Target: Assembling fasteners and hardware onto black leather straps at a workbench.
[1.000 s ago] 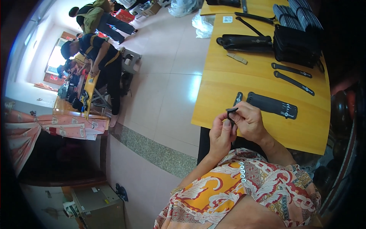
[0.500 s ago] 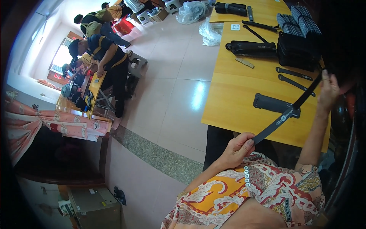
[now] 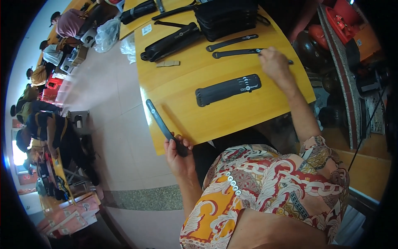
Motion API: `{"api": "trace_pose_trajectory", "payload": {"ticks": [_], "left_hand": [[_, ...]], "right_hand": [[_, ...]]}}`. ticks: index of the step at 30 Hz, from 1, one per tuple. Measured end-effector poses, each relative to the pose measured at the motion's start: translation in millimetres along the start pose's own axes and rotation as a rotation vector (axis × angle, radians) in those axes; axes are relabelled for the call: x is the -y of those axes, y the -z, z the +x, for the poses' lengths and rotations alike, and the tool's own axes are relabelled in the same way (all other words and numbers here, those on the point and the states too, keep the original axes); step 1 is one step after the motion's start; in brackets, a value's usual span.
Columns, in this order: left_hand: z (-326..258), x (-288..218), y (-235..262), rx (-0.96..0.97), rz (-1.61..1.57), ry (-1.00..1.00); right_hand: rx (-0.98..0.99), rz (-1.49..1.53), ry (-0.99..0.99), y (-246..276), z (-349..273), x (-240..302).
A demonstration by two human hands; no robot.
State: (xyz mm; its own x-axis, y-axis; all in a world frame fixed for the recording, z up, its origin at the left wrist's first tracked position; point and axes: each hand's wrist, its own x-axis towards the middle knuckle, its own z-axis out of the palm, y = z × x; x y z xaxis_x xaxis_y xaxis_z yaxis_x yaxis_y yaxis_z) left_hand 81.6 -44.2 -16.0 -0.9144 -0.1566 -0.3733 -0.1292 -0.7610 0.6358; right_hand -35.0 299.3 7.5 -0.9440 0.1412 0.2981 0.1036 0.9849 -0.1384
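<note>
My left hand is closed round a dark strap, whose long end points up and away over the table's near left corner. My right hand is on the table with its fingers bent down at the right end of a black strap; a short dark end shows past the knuckles. Behind that lies a second black strap. Between my hands, flat on the yellow table, rests a flat black strap bundle with white print.
A stack of black bundles stands at the table's far side, beside a long black roll and a small tan strip. Clear plastic bags lie on the floor beyond. Several people sit or stand at the left. Dark jars stand at the right.
My hands have come apart. The strap stretched between them is now in my left hand alone, pointing up. My right hand has come down to the straps on the table. The view has turned right.
</note>
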Motion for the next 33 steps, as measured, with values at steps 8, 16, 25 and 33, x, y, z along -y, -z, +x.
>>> {"api": "trace_pose_trajectory", "payload": {"ticks": [8, 16, 25, 33], "left_hand": [[-3.2, -10.6, -8.3, 0.133, 0.014, 0.016], [-2.2, -7.9, -4.2, 0.192, -0.046, 0.192], [-13.3, -8.1, 7.2, 0.253, -0.030, 0.151], [-24.7, -2.0, 17.4, 0.279, -0.022, 0.155]], "right_hand": [[0.208, 0.070, 0.072, 5.5, -18.3, 43.6], [0.102, 0.090, 0.139, -5.2, -14.9, 50.1], [0.291, 0.810, 0.582, 28.1, -100.0, 147.4], [0.316, 0.837, 0.589, 30.2, -126.6, 178.2]]}}
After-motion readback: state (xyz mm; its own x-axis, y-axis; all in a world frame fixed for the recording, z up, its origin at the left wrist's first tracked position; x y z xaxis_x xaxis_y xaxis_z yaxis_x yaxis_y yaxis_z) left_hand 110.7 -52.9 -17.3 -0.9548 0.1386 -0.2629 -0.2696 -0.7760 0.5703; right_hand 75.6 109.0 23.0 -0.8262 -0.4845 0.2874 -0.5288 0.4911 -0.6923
